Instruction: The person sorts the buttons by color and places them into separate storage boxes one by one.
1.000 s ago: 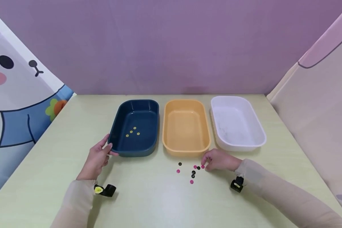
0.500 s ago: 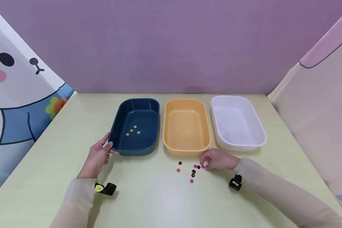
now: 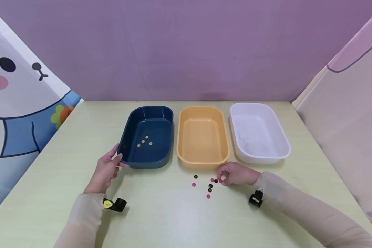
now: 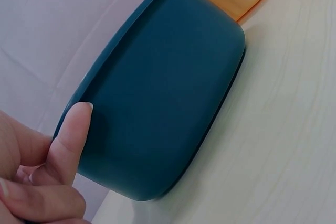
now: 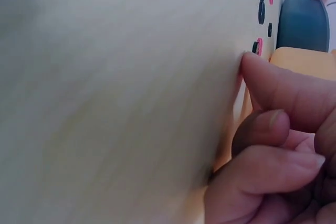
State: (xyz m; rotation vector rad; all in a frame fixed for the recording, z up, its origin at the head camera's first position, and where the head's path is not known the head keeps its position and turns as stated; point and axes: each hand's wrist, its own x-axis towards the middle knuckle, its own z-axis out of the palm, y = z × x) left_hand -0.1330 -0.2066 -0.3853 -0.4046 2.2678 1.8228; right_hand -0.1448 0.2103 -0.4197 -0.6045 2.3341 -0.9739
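Observation:
My left hand (image 3: 105,170) grips the near left corner of the dark blue tray (image 3: 145,164), thumb over the rim and a finger against the outer wall (image 4: 157,77). Several small yellow buttons (image 3: 143,141) lie inside that tray. My right hand (image 3: 237,173) is down on the table in front of the yellow-orange tray (image 3: 203,163), its thumb and index finger pinching a pink button (image 3: 220,181). In the right wrist view the fingers hide that button. Left of these fingertips are a black button (image 3: 216,181) and another pink button (image 3: 212,180).
More black buttons (image 3: 210,186) and pink buttons (image 3: 208,196) lie scattered on the pale table (image 3: 161,213). A white tray (image 3: 261,159) stands right of the yellow-orange one. Behind the trays rises a purple backdrop (image 3: 186,51), with printed panels at both sides.
Both hands keep their places on the tray and at the pink button. The head view has shifted very slightly, so everything sits a little higher.

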